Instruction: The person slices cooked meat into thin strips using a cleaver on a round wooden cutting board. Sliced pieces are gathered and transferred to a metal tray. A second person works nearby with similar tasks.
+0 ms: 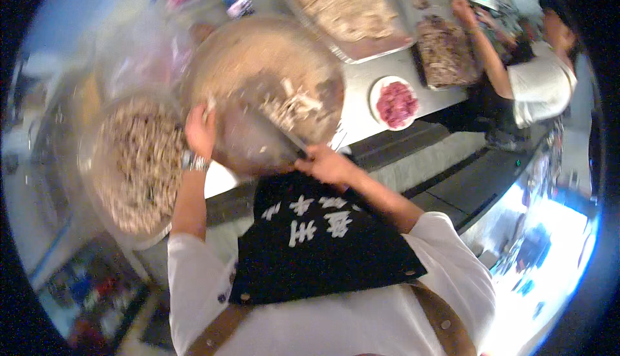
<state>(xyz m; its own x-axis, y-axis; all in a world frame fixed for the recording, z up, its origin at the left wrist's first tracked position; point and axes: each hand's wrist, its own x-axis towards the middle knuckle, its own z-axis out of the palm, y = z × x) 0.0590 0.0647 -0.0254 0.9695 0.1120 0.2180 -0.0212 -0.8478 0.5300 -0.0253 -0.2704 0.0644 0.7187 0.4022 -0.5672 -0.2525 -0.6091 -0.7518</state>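
Brown board [258, 46] leaves room between knife [279, 130] and edge.

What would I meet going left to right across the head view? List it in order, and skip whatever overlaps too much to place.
Heap of brownish pieces → left hand → knife → right hand → heap of pinkish-red pieces → co-worker's light shirt.

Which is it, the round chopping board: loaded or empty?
Partly loaded: pale pieces lie on the board; its far part looks bare, though blur leaves small scraps unclear.
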